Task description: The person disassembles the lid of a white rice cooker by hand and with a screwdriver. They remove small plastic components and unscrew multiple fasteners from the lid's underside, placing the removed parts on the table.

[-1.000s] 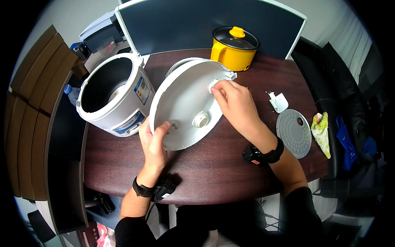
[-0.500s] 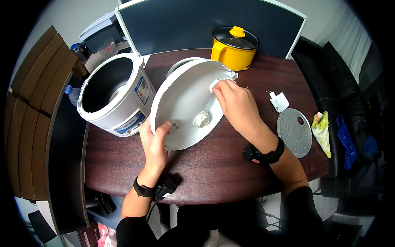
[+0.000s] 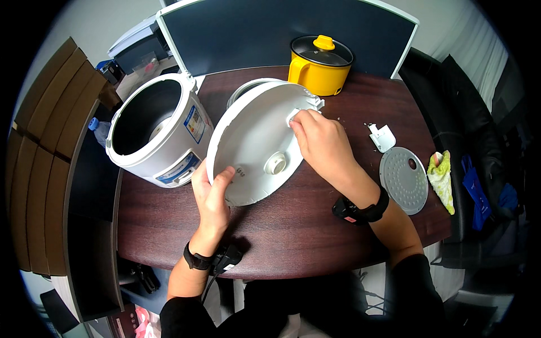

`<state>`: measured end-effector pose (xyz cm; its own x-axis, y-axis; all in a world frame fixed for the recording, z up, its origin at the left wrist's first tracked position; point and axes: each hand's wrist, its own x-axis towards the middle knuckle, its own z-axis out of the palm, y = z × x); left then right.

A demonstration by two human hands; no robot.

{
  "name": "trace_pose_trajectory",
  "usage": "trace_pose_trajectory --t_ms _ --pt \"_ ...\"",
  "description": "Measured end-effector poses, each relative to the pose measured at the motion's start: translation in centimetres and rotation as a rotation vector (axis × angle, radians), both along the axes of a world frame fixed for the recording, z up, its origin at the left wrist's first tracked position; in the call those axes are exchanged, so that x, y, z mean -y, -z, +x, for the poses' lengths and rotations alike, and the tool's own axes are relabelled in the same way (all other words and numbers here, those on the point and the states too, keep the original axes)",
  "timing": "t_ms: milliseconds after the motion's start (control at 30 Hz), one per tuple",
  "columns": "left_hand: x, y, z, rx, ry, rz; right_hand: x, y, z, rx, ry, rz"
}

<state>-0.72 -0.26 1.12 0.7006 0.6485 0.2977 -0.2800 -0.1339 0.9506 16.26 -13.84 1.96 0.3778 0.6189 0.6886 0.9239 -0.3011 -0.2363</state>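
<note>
A white, bowl-shaped rice cooker lid is tilted up over the table, its hollow inside facing me. My left hand grips its lower left rim, thumb on the inside. Near the hinge end, my right hand pinches a small white piece against the inner wall; the fingers hide most of it, so its kind cannot be told. A round white fitting sticks up inside the lid. Left of the lid stands the white rice cooker body, uncovered, with a dark inside.
Behind the lid, a round whitish vessel is partly hidden. A yellow pot with a glass cover stands at the back. To the right lie a white plastic part, a grey perforated disc and a yellow-green cloth. A dark divider edges the table.
Very little differs. My right hand has shifted slightly left along the lid's inner wall; the left hand keeps its hold on the rim.
</note>
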Motion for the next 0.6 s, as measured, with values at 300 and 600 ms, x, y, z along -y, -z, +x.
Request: trace_pose_trajectory --t_ms 300,600 --pt "0.39 -0.52 -0.15 0.006 0.002 0.03 -0.21 0.05 -0.21 -0.052 0.011 0.026" --pt "0.23 -0.54 -0.11 -0.015 -0.014 0.033 -0.23 0.19 -0.19 -0.095 -0.004 0.028"
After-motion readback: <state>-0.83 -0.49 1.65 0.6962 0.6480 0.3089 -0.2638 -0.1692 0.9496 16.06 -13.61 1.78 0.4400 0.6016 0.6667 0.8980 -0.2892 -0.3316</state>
